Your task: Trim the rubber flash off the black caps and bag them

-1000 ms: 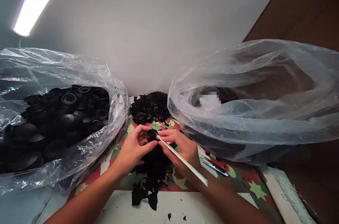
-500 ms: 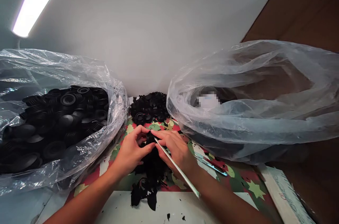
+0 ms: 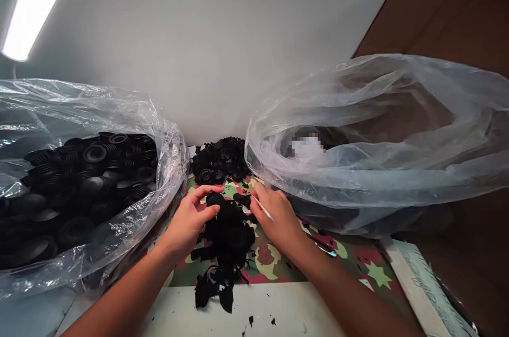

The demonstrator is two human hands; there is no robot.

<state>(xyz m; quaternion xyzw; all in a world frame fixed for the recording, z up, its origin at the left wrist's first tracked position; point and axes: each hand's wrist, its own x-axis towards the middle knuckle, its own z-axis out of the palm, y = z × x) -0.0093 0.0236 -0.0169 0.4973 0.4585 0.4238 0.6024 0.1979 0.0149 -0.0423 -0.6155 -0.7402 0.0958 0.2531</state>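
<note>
My left hand [image 3: 190, 218] is closed around a black ribbed rubber bellows-like part [image 3: 215, 199], gripped between thumb and fingers. To the right, my right hand [image 3: 277, 216] is closed on a thin white stick [image 3: 262, 207] that slants across its fingers. A black rubber scrap [image 3: 242, 199] lies at the right fingertips; whether they pinch it I cannot tell. Beneath and between both hands spreads a heap of torn black rubber scraps [image 3: 229, 236], reaching down to the white board [image 3: 278, 300].
On the left, a clear plastic bag [image 3: 175, 167] holds several black ribbed parts [image 3: 95, 186]. Another plastic bag [image 3: 377, 188] gapes on the right. A black pile [image 3: 218, 159] sits by the wall. Tools with red and blue handles [image 3: 324, 247] lie beside my right forearm on the patterned cover [image 3: 353, 262].
My hands have moved apart. The right one, with the white stick, has drawn away to the right from the rubber part, which stays in the left. The view has shifted slightly.
</note>
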